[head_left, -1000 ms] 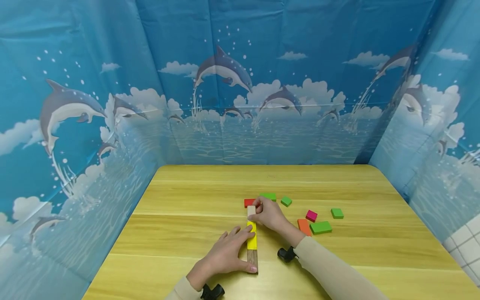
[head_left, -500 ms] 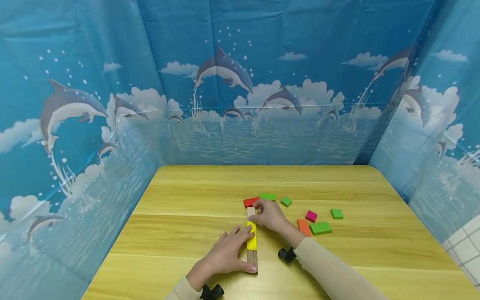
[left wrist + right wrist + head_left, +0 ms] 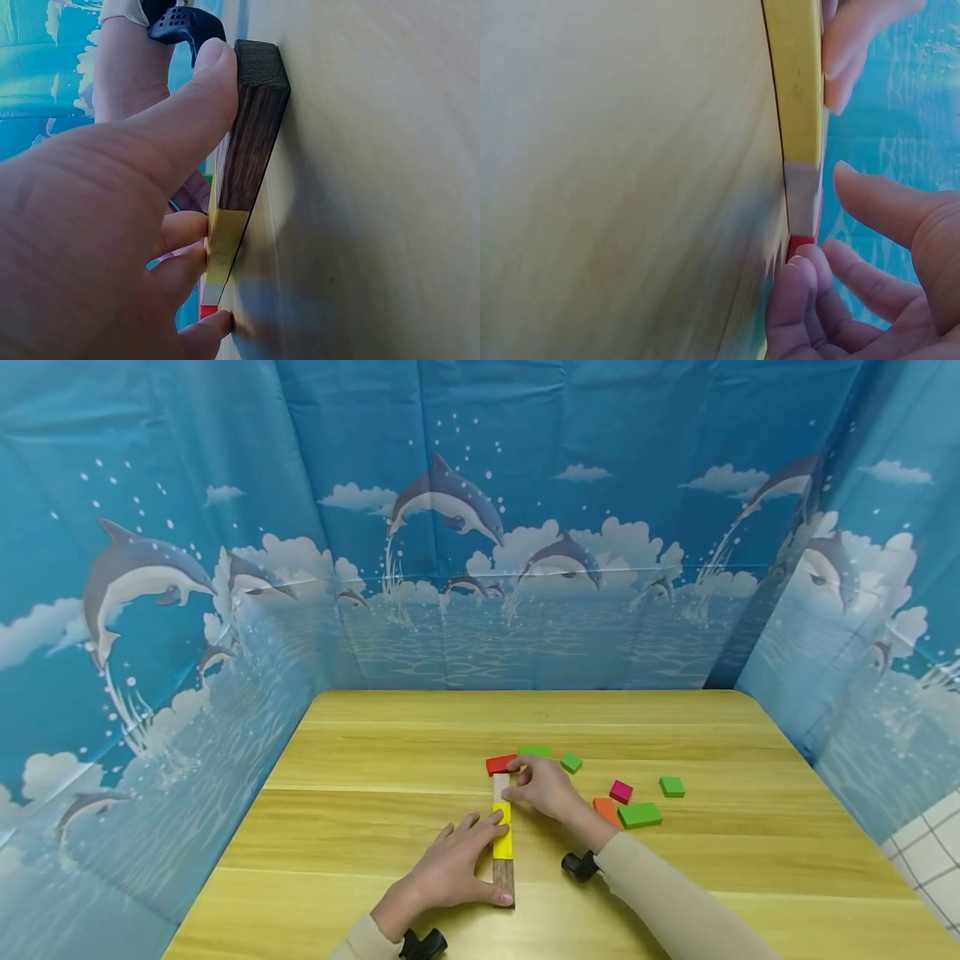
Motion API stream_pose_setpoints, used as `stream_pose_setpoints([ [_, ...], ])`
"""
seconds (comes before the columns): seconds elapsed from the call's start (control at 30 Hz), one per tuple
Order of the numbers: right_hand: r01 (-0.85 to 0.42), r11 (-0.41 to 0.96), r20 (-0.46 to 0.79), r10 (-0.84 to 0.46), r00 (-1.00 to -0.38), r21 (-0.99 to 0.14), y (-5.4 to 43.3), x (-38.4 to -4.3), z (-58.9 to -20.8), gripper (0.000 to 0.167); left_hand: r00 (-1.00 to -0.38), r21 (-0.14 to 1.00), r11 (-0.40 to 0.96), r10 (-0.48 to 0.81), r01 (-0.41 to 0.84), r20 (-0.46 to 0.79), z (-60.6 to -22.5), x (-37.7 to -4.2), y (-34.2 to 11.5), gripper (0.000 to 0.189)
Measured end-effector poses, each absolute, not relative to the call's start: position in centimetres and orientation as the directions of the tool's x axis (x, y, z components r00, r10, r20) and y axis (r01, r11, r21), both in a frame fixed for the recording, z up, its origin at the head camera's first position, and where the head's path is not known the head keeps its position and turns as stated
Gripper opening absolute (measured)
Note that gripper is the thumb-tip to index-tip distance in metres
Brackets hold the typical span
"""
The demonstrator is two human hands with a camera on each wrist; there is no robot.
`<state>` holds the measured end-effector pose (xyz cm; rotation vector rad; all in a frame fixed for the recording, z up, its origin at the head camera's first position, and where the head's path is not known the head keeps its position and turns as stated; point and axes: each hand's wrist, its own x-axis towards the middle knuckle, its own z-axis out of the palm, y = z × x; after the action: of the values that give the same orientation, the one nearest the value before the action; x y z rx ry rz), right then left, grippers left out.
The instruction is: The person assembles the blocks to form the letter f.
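Observation:
A straight row of wooden blocks runs away from me: a dark brown block (image 3: pixel 247 142) nearest, then yellow blocks (image 3: pixel 503 843), then a whitish block (image 3: pixel 501 786). Beyond the whitish one, a red block (image 3: pixel 499 765) lies crosswise, slightly angled. My left hand (image 3: pixel 453 866) is spread along the row, its thumb on the brown block and fingertips on the yellow. My right hand (image 3: pixel 549 789) is beside the far end of the row. In the right wrist view its bent fingertips are right at the red block (image 3: pixel 801 243), and its thumb is apart from the whitish block (image 3: pixel 802 199).
To the right of the row lie a long green block (image 3: pixel 640 815), an orange block (image 3: pixel 607 812), a magenta block (image 3: pixel 621 791) and small green blocks (image 3: pixel 672 787). Another green block (image 3: pixel 534 752) is behind my right hand. A dolphin-print curtain (image 3: pixel 480 627) surrounds the wooden table (image 3: pixel 360 827).
The red block has turned from square across the row to a slight angle. My right hand has shifted slightly right, its thumb moving off the whitish block. The left hand stays put.

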<state>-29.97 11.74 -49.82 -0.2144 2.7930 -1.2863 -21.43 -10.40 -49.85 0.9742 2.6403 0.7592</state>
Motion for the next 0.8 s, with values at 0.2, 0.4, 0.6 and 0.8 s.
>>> stream_pose_setpoints([
  [0.2,-0.138,0.603,0.033,-0.182,-0.983,-0.786,12.4,-30.3,-49.6,0.035,-0.749,0.547,0.637,0.662,0.543,-0.028,-49.7,-21.2,-10.7,0.094],
  [0.4,-0.187,0.602,0.072,-0.21,-0.975,-0.776,12.8,-31.1,-49.5,0.031,-0.749,0.548,0.639,0.662,0.539,-0.036,-49.7,-21.2,-10.8,0.094],
  [0.6,-0.192,0.671,0.07,-0.204,-0.976,-0.716,13.2,-32.0,-49.6,0.033,-0.747,0.557,0.634,0.664,0.537,-0.035,-49.8,-21.1,-10.8,0.094],
  [0.8,-0.21,0.72,0.073,-0.217,-0.973,-0.661,13.2,-32.8,-50.1,0.035,-0.749,0.554,0.635,0.662,0.538,-0.031,-50.0,-21.1,-10.7,0.094],
])
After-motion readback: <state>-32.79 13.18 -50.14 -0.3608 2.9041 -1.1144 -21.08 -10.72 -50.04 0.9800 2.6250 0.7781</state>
